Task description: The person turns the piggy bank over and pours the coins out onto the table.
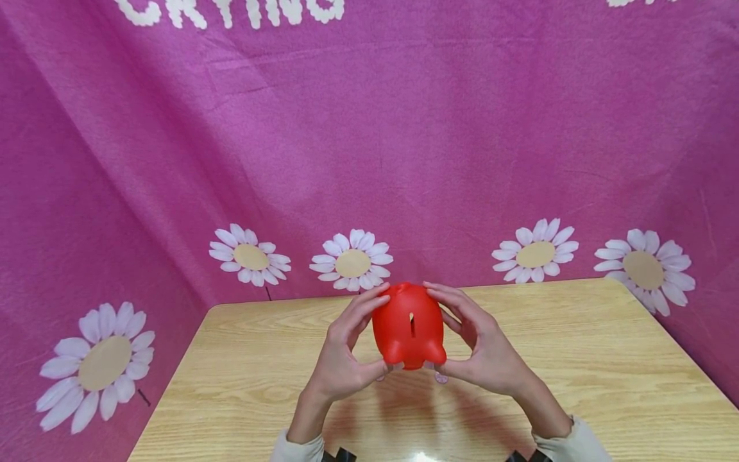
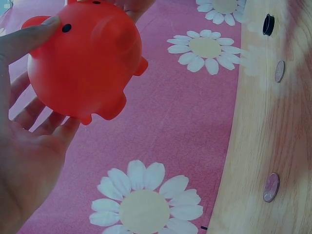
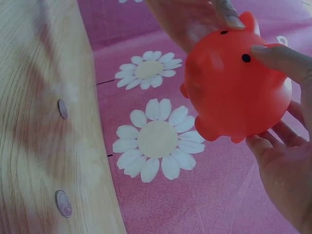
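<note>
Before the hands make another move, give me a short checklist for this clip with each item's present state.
1. Two-handed hold: ok. The left hand and right hand grip the red piggy bank from opposite sides.
2. Lifted off the tabletop: ok. Its feet hang free in the wrist views.
3. Slot uncovered: ok. No finger crosses it in the head view.
4. Coins clear of the fingers: ok. Two lie on the tabletop, untouched.
5. Black round piece picked up: not ok. It sits loose on the tabletop.
6. Underside closed: cannot tell. No view shows it plainly.
</note>
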A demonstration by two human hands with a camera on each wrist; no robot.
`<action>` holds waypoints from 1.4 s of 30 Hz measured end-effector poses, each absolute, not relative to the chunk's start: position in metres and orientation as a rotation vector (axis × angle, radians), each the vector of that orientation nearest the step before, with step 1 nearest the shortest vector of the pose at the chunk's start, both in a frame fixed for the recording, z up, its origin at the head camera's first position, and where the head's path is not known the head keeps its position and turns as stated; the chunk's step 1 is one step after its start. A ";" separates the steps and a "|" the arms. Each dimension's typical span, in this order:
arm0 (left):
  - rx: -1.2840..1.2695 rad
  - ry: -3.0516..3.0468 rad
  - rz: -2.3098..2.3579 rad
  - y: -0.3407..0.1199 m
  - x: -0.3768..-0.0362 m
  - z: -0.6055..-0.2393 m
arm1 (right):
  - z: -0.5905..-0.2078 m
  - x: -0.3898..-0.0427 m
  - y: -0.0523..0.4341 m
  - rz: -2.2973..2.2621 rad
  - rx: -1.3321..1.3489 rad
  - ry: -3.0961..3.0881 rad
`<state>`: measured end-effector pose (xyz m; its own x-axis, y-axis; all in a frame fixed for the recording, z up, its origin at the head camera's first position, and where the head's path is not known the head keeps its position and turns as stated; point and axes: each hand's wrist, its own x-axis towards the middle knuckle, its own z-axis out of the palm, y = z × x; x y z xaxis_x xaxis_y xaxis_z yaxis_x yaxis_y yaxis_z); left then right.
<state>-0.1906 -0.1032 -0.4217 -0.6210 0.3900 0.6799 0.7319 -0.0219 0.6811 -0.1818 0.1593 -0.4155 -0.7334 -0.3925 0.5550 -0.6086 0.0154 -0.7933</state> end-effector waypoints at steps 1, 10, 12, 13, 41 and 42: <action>-1.172 -1.977 -1.683 -0.103 -0.191 -0.422 | -0.416 -0.182 0.159 1.801 1.053 -2.104; -1.100 -2.025 -1.679 -0.104 -0.189 -0.421 | -0.416 -0.181 0.158 1.791 1.037 -2.118; -1.089 -2.034 -1.664 -0.104 -0.189 -0.421 | -0.416 -0.181 0.157 1.789 1.032 -2.122; -1.083 -2.039 -1.657 -0.105 -0.188 -0.421 | -0.416 -0.180 0.157 1.788 1.029 -2.124; -1.029 -2.067 -1.643 -0.104 -0.189 -0.422 | -0.420 -0.182 0.158 1.689 1.042 -2.159; -1.029 -2.068 -1.642 -0.104 -0.189 -0.422 | -0.420 -0.182 0.158 1.679 1.036 -2.161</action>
